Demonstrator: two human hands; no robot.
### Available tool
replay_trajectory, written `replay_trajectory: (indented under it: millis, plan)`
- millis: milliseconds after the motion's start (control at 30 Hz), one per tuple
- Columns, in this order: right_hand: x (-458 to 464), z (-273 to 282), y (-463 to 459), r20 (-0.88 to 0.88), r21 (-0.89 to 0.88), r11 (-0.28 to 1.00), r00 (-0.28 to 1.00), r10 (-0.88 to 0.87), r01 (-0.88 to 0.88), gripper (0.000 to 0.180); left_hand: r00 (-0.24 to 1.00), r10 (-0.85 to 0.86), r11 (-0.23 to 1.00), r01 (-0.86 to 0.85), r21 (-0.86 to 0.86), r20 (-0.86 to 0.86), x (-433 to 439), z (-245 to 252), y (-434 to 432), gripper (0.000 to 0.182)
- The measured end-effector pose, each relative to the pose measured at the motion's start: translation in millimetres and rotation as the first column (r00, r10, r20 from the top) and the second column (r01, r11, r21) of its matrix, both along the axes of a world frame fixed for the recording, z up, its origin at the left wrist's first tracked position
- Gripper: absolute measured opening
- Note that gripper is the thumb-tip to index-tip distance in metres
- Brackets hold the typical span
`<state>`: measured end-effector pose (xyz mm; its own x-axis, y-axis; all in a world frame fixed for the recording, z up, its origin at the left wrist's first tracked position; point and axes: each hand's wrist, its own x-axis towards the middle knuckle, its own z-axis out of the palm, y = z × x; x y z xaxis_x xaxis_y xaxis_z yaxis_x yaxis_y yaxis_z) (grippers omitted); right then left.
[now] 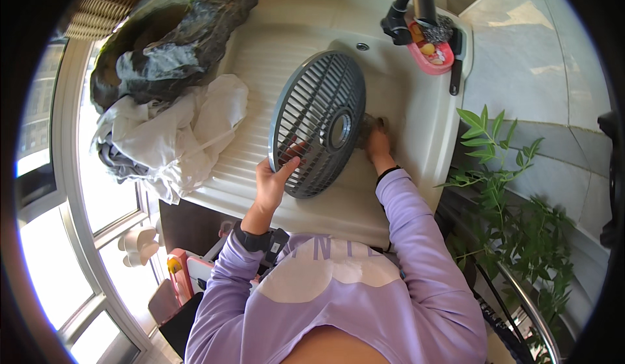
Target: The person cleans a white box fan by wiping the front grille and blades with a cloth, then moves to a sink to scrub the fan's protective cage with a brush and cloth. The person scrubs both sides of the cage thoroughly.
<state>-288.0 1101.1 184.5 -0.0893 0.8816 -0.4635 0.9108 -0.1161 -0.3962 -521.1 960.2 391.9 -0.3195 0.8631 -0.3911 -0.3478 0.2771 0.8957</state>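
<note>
A grey plastic fan grille (pixel 317 125), round with a ring at its centre, stands tilted in the cream-coloured wash basin (pixel 342 217). My left hand (pixel 276 178) grips its lower left rim, the thumb on the near face and the fingers showing through the slats. To the right of the grille, my right hand (pixel 379 142) reaches down close to its far side. A blurred greyish scourer (pixel 365 131) is in that hand, partly hidden by the grille. The drain hole (pixel 362 47) shows beyond the grille's top edge.
A black faucet (pixel 415 8) overhangs the back right corner, beside a pink soap dish (pixel 434 59), steel wool (pixel 438 30) and a black-handled tool (pixel 456 66). White cloth (pixel 180 130) and a rock-like basin (pixel 166 47) stand left. A leafy plant (pixel 493 169) grows at right.
</note>
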Motion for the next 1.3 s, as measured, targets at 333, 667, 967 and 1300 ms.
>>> replay_trajectory:
  millis: [333,667,967,1300]
  plan:
    - [-72,179,-10,-0.771,0.363,0.92,0.601,0.209,0.146,0.038,0.994,-0.043,0.985,0.059,-0.161,0.103,13,-27,33,0.021]
    - [-108,111,14,-0.555,0.678,0.725,0.731,0.397,0.122,0.039,0.991,-0.119,0.972,0.105,-0.209,-0.058,-4,-33,71,0.024]
    - [-12,5,5,0.108,0.35,0.923,0.972,-0.21,0.161,0.041,0.989,-0.133,0.969,0.116,-0.22,-0.066,1,-29,64,0.03]
    - [-87,118,33,-0.76,0.239,0.915,0.65,-0.032,0.325,0.03,0.987,-0.13,0.966,0.105,-0.238,-0.093,3,-28,64,0.027]
